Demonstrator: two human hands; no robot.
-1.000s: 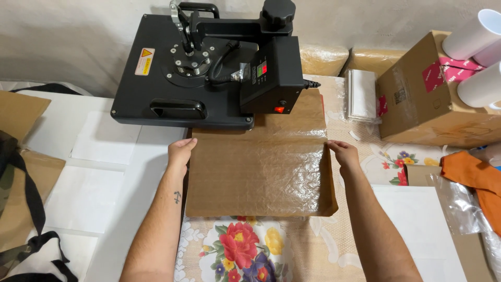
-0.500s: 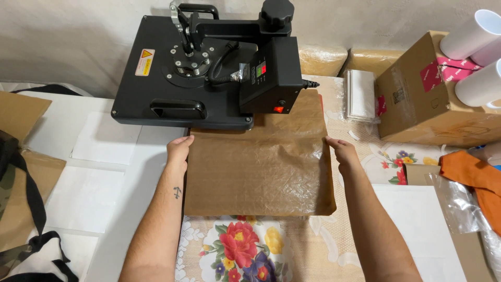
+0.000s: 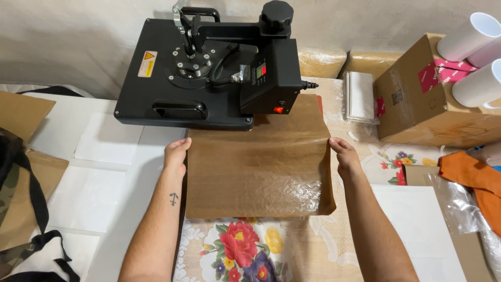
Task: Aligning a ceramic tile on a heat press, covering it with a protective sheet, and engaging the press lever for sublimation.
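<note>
You are at the sheet-placing step: your left hand and right hand each pinch an upper corner of the brown non-stick sheet, fingers closed narrowly on its left and right edges. The sheet lies just in front of the black heat press, its far edge tucked up against the press's front, under the control box with the small red light. It looks slightly wrinkled and glossy towards its near right corner, and it covers whatever is beneath it; you cannot tell from here what that is.

Judging from how things lie, the sheet is roughly squared to the press but not yet settled. The next move calls for even tension from both hands, so the sheet goes down flat and without creases, and for keeping its far edge parallel to the press's front edge. Mind your knuckles near the press body, which may be hot.

Right of the press stands a cardboard box with white mugs above it. Further right of the press lies an orange cloth. The floral tablecloth shows nearest you.
</note>
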